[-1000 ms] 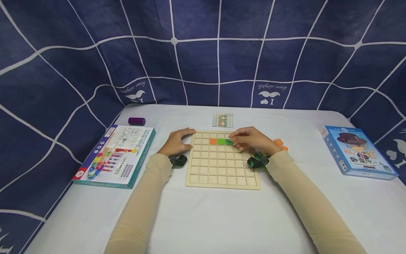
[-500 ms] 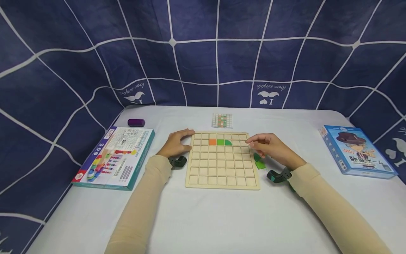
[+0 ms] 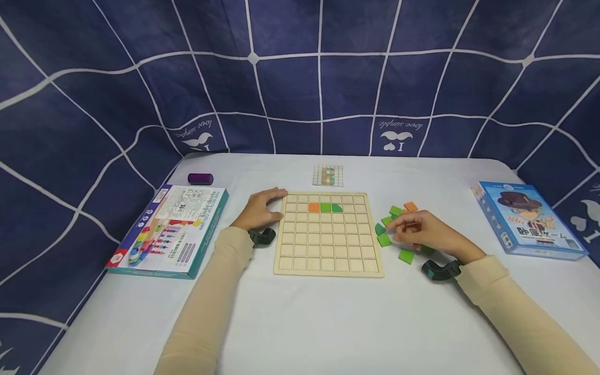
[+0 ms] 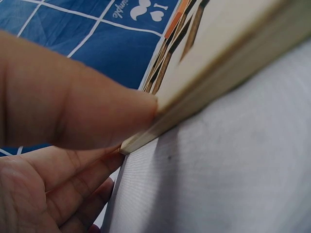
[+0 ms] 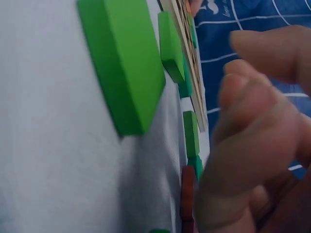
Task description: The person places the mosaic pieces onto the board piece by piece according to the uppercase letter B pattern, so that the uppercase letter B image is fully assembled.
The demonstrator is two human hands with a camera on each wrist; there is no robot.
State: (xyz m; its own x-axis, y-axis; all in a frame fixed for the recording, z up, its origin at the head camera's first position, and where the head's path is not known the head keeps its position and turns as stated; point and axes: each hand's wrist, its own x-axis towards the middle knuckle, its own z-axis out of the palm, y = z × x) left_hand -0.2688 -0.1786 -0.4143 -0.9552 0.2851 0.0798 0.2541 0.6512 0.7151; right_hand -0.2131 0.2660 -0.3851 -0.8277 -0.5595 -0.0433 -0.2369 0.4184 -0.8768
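Note:
A wooden grid board (image 3: pixel 328 251) lies flat on the table. In its second row from the back sit an orange square tile (image 3: pixel 314 207), a light green square tile (image 3: pixel 325 207) and a dark green tile with a rounded side (image 3: pixel 337 208). My left hand (image 3: pixel 259 210) rests at the board's back left corner, its thumb (image 4: pixel 112 111) against the left edge. To the right of the board, my right hand (image 3: pixel 433 234) hovers over loose tiles with fingers loosely bent and nothing between them. Several green tiles (image 3: pixel 405 256) and an orange tile (image 3: pixel 410 206) lie around it.
A small pattern card (image 3: pixel 327 175) lies behind the board. On the left are a boxed toy set (image 3: pixel 171 229) and a purple cylinder (image 3: pixel 200 179). A blue game box (image 3: pixel 529 221) stands at the right. A dark blue curtain (image 3: pixel 351 78) hangs behind the table.
My right hand has left the dark green tile on the board and moved right and toward me, over the loose tiles. The left hand has stayed at the board's corner.

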